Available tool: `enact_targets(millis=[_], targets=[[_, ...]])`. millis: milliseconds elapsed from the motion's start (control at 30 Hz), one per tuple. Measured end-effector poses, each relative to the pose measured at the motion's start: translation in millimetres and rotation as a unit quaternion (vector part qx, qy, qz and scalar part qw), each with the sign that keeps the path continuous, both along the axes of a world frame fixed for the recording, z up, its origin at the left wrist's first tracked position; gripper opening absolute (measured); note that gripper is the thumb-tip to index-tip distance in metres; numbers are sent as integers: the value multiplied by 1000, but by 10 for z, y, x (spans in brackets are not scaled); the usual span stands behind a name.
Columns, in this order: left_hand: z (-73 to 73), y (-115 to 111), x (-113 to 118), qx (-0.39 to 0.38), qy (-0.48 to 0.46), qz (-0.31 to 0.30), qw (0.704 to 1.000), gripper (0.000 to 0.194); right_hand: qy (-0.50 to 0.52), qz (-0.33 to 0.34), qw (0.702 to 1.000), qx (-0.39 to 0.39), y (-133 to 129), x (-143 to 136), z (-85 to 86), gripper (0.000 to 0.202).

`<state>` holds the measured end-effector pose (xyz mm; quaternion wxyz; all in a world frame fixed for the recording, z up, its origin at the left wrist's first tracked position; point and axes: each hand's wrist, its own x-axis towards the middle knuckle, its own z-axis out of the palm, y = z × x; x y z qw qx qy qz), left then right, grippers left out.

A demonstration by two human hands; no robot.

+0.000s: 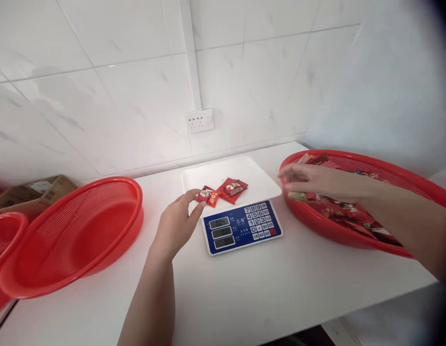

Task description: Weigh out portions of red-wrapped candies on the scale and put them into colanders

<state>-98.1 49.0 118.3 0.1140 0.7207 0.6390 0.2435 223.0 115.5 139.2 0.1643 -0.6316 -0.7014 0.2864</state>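
Note:
My left hand [179, 218] pinches a small dark red packet [204, 193] at the left front of the white scale pan [250, 168]. An orange-red packet [213, 198] touches it, and more red packets [234, 189] lie together on the pan. Below the pan is the scale's blue keypad panel [242, 228] with three small displays. At the right, my right hand [304, 179] is over the near-left rim of a red basket [338, 238] full of red packets [341, 211]. Its fingers are closed around a red packet.
An empty red basket [100, 240] stands on the left of the white table [223, 298], with part of another red basket [14, 221] beside it. Behind them is a cardboard box [31, 197]. A socket [200, 121] is on the tiled wall.

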Motion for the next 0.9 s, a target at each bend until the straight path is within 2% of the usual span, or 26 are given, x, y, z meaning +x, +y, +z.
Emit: enact_targets(millis=[100, 167, 300, 400, 500, 567, 733, 833, 900], targets=[[5, -18, -9, -2, -5, -2, 1000, 34, 17, 71, 997, 0, 93, -476, -48, 24], [-1, -21, -14, -1, -4, -7, 1000, 34, 50, 111, 992, 32, 176, -751, -122, 27], [-18, -20, -31, -3, 0, -15, 1000, 33, 82, 146, 977, 135, 268, -1044, -267, 38], [-20, -21, -61, 9, -5, -14, 1000, 33, 71, 134, 969, 195, 138, -1020, -310, 38], [-13, -17, -100, 28, -25, -7, 999, 33, 106, 108, 967, 203, -153, -861, -360, 31], [-13, -11, -119, 34, -37, -1, 999, 33, 119, 71, 967, 214, -370, -732, -460, 26], [-43, 13, -96, 37, -34, -9, 999, 30, 177, -21, 964, 200, -761, -543, -976, 17], [-79, 37, -42, 19, -7, -19, 1000, 30, 219, -3, 958, 185, -887, -583, -1273, 14], [-120, 68, -6, -3, 16, -34, 999, 33, 221, 27, 956, 189, -948, -645, -1405, 12]])
